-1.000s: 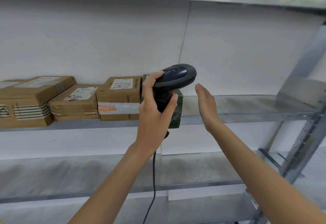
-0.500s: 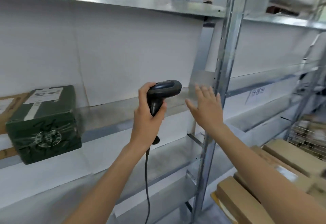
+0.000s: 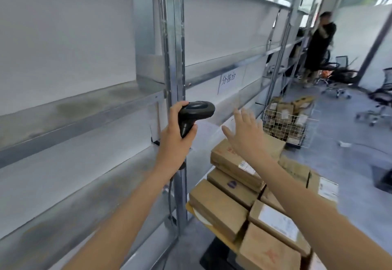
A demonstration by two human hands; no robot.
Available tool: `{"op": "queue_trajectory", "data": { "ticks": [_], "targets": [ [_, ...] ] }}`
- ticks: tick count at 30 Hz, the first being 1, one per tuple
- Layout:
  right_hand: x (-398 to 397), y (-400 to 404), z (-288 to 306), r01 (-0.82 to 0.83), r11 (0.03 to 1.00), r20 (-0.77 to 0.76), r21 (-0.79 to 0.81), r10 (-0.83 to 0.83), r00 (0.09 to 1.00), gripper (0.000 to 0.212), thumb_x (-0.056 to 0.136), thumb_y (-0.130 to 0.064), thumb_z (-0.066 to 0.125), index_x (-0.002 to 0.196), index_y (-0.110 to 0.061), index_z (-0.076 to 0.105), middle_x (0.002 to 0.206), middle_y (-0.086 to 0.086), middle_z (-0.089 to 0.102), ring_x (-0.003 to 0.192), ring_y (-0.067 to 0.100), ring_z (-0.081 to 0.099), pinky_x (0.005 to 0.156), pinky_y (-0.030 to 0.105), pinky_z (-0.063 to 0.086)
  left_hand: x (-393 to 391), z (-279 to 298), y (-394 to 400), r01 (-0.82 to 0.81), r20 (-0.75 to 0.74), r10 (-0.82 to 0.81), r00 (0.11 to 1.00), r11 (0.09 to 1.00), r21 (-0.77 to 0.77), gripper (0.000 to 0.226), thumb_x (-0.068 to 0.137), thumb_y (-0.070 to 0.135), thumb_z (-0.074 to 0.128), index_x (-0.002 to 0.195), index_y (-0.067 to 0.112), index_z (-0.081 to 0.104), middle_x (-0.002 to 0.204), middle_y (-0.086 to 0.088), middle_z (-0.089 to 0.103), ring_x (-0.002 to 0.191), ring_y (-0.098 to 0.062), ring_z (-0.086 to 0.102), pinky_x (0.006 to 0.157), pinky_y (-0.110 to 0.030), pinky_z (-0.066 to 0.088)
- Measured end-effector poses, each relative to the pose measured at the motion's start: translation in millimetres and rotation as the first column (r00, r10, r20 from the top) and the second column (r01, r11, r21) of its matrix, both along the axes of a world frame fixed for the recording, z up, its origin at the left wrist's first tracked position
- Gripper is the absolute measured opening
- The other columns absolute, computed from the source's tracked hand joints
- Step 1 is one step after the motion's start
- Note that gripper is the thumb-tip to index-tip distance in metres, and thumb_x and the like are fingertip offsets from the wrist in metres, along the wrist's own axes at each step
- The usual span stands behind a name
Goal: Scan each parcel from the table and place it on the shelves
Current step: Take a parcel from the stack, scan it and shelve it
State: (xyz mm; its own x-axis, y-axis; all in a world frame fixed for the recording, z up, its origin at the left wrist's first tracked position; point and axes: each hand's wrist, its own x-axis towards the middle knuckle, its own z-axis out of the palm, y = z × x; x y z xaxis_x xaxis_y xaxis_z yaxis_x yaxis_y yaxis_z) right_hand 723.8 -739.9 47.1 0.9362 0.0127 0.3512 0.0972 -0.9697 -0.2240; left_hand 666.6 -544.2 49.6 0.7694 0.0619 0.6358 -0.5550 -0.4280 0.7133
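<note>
Item: parcel stack (image 3: 237, 163), brown cartons on the counter (image 3: 203, 218), long axes running away to the right. Landmark: stack.
- Right hand (image 3: 248, 136): directly above the stack's top carton, fingers spread, holding nothing; nearer grip.
- Left hand (image 3: 176, 140): left of stack, wrapped round scanner (image 3: 195, 114).
- Shelf upright (image 3: 176, 91): left of stack, behind the scanner.
- Wire basket (image 3: 290, 121): beyond stack.
- Obstruction: none judged.
</note>
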Motion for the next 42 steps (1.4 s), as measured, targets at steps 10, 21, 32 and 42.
{"op": "queue_trajectory", "data": {
  "ticks": [10, 21, 32, 42],
  "targets": [
    [10.5, -72.4, -80.1, 0.119, 0.992, -0.159, 0.034, -0.112, 0.981, 0.072, 0.102, -0.053, 0.045, 0.160, -0.017, 0.020, 0.166, 0.010, 0.022, 0.154, 0.032, 0.017, 0.123, 0.052, 0.017, 57.0, -57.8, -53.6, 0.130, -0.130, -0.117, 0.985, 0.987, 0.093, 0.060, 0.098, 0.016, 0.064, 0.135, 0.051, 0.033, 0.119, 0.026, 0.054, 0.100, 0.008, 0.061, 0.078, -0.009, 0.051],
    [85.9, -100.3, -173.0, 0.101, 0.995, -0.379, -0.004, -0.095, 0.921, 0.089, 0.092, -0.062, 0.059, 0.159, -0.020, 0.019, 0.168, 0.012, 0.014, 0.154, 0.036, 0.012, 0.125, 0.050, 0.010, 140.5, -130.2, -85.6, 0.264, -0.330, -0.236, 0.914, 0.964, 0.041, 0.061, 0.099, 0.018, 0.064, 0.130, 0.059, 0.033, 0.128, 0.016, 0.054, 0.111, -0.007, 0.061, 0.084, -0.009, 0.050],
    [157.0, -117.0, -240.5, 0.033, 0.999, -0.590, -0.013, -0.035, 0.806, 0.120, 0.077, -0.066, 0.073, 0.161, -0.030, -0.004, 0.168, 0.014, -0.010, 0.155, 0.036, -0.011, 0.124, 0.051, -0.002, 178.5, -211.2, -84.4, 0.158, -0.549, -0.224, 0.806, 0.974, -0.165, 0.062, 0.097, 0.021, 0.066, 0.128, 0.065, 0.035, 0.130, 0.003, 0.060, 0.104, -0.030, 0.069, 0.087, -0.045, 0.061],
    [185.4, -121.8, -249.2, -0.085, 0.960, -0.588, -0.265, -0.091, 0.803, 0.123, 0.068, -0.086, 0.062, 0.158, -0.043, -0.009, 0.167, 0.020, -0.008, 0.151, 0.044, 0.004, 0.121, 0.056, 0.006, 179.8, -231.8, -77.1, 0.066, -0.589, -0.253, 0.767, 0.945, -0.320, 0.057, 0.097, 0.021, 0.067, 0.132, 0.057, 0.038, 0.128, 0.003, 0.061, 0.096, -0.031, 0.069, 0.079, -0.038, 0.062]
  ]
}}
